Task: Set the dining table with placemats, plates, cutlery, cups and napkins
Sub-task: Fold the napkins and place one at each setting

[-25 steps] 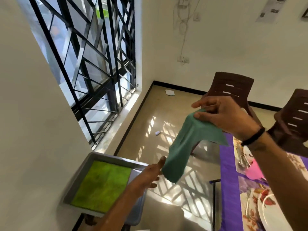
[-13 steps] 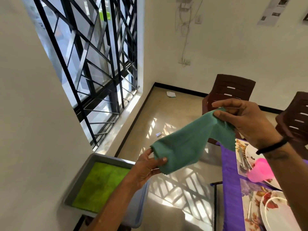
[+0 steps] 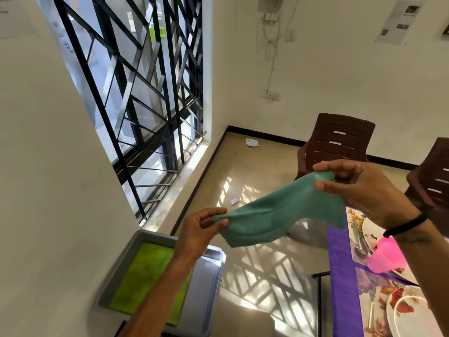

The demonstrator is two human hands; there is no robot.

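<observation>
Teal napkin (image 3: 286, 215) held in mid-air between both hands, over the floor (image 3: 262, 276) beside the table and not yet on it. The left hand (image 3: 201, 229) pinches the lower corner between thumb and fingers; the right hand (image 3: 359, 188) pinches the upper corner the same way, so the cloth sags in a slack band between them. To do this step well, the two pinches should probably be drawn apart until the edge runs taut, then the cloth folded evenly before it is laid beside a plate (a limp napkin set down one-handed would likely bunch). Below the left forearm a grey tray (image 3: 206, 288) holds a lime-green cloth (image 3: 145, 273). At right, the table under a purple tablecloth (image 3: 340, 276) bears floral placemats (image 3: 352, 215), a white plate (image 3: 408, 310), cutlery (image 3: 359, 239) and a pink cup (image 3: 386, 256), partly hidden by the right forearm. Two brown plastic chairs (image 3: 337, 142) stand at the far side; a barred window (image 3: 136, 93) throws grid shadows on the tiled floor, where scraps of paper lie
</observation>
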